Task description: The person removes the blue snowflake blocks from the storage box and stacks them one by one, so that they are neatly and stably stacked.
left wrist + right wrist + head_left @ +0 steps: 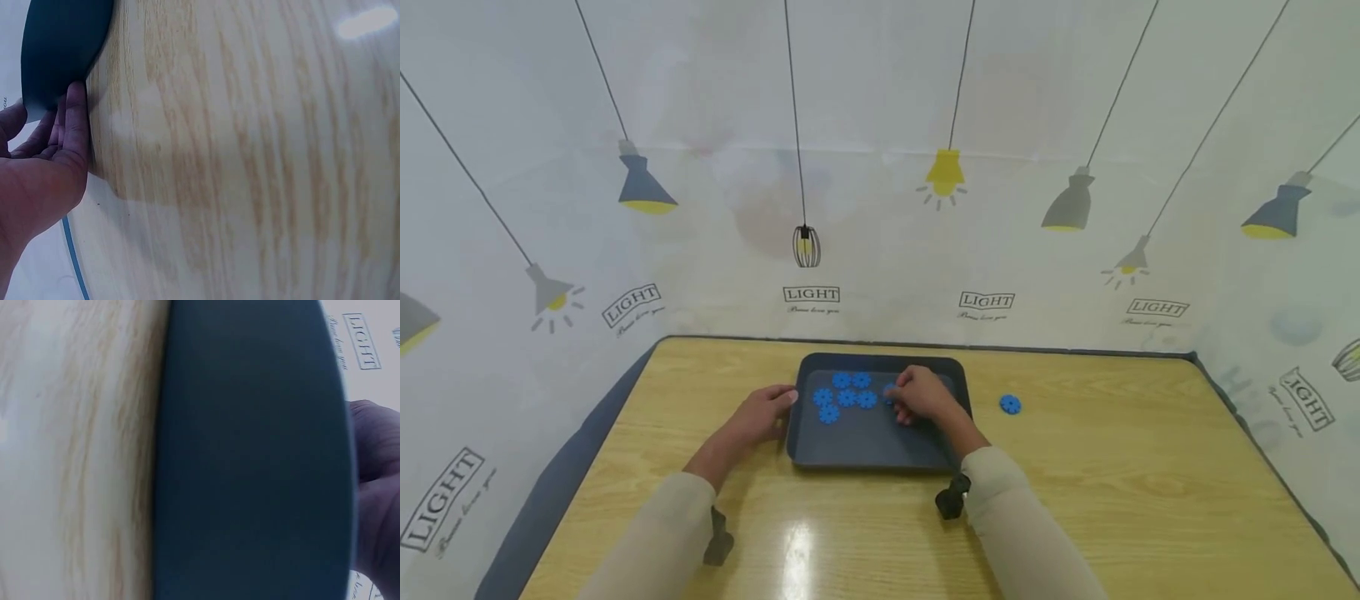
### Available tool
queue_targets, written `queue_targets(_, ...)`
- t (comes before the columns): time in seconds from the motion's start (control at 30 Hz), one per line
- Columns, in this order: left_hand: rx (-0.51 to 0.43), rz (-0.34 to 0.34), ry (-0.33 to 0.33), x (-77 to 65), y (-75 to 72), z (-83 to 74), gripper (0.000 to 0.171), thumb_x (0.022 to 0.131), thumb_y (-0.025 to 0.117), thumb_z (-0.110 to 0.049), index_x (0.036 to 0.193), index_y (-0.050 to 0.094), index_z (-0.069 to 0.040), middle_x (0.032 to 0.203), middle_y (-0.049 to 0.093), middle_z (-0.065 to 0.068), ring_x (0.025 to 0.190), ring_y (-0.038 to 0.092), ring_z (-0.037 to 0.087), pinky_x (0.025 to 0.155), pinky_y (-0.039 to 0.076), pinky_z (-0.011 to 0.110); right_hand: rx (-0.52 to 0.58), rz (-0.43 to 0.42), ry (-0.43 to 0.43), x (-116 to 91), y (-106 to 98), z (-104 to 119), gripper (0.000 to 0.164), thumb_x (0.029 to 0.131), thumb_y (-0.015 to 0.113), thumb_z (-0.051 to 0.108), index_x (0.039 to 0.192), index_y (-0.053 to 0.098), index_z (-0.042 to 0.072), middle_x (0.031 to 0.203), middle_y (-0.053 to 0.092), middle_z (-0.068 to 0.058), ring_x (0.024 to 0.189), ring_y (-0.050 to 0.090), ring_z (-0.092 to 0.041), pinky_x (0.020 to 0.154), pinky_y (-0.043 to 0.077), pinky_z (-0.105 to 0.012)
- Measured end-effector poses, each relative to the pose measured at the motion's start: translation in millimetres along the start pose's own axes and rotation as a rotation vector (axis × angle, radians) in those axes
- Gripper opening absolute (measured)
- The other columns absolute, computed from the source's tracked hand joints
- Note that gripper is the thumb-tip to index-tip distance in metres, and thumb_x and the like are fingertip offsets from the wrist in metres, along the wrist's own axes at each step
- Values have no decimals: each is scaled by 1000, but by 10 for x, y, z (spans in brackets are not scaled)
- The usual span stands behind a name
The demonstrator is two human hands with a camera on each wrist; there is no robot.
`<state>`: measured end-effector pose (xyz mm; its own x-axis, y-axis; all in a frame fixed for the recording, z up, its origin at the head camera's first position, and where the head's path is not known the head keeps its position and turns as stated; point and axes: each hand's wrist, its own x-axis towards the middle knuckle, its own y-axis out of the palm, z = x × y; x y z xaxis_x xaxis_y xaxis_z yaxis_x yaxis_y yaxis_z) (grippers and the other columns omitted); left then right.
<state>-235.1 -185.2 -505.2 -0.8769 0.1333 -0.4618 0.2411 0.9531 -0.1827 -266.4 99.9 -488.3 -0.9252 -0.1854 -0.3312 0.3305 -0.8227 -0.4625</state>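
A dark grey tray [865, 446] stands on the table in the head view. My left hand [765, 412] grips its left side, thumb at the rim; the left wrist view shows the fingers [76, 115] against the tray's outer wall. Over the tray's right half, my right hand [921, 396] has its fingers curled and pinches a blue notched plastic disc [889, 390], partly hidden by the fingertips. To its left, several like discs [846, 398] lie grouped on the tray floor. In the right wrist view the tray wall [253, 450] covers most of the right hand.
Another blue notched disc [1011, 404] lies on the wooden table [1112, 467] to the right of the tray. Behind the table rises a pale wall covering [880, 250] printed with lamps. A dark wrist camera [952, 497] sits beneath the right sleeve.
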Motion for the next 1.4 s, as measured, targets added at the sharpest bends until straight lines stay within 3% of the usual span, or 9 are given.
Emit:
queue_targets(0.23,24,7,15,-36,3,1,52,106,40,-30,149,34,-1,145,43,25,132,45,37,100,49,45,127,-24,4,-143,-143,-63,31,90,68,11,116,58,-2,75,67,-15,53,64,-18,53,58,-34)
queue_targets(0.5,-1,4,21,-19,22,-5,52,105,42,-29,148,35,-1,145,45,24,131,46,36,99,51,43,196,-62,-73,-363,-383,-215,27,93,66,13,117,61,2,73,65,-15,53,64,-18,56,60,-38)
queue_targets(0.73,-6,16,25,-17,18,-1,53,106,41,-29,149,33,0,147,42,24,133,44,37,99,50,44,268,-124,-84,-568,-627,-343,37,94,65,16,127,58,-1,76,66,-18,55,64,-16,58,60,-37)
queue_targets(0.97,-5,6,20,-19,26,-17,52,106,41,-29,148,34,0,147,42,24,133,44,37,99,50,45,396,-247,-63,-626,-834,-580,42,96,63,18,132,53,-3,69,67,-5,53,64,-12,58,60,-35)
queue_targets(1.17,4,11,31,-28,44,-9,52,106,41,-29,148,34,1,143,46,24,130,47,36,99,51,44,531,-343,-5,-641,-1014,-791,46,97,61,18,138,50,-1,69,67,-2,54,64,-9,57,59,-29)
queue_targets(1.4,15,-7,41,-32,27,-1,52,106,41,-29,148,35,1,140,49,24,127,49,34,99,50,44,612,-344,70,-608,-1162,-980,46,98,59,17,140,49,0,67,66,0,54,64,-10,55,59,-28)
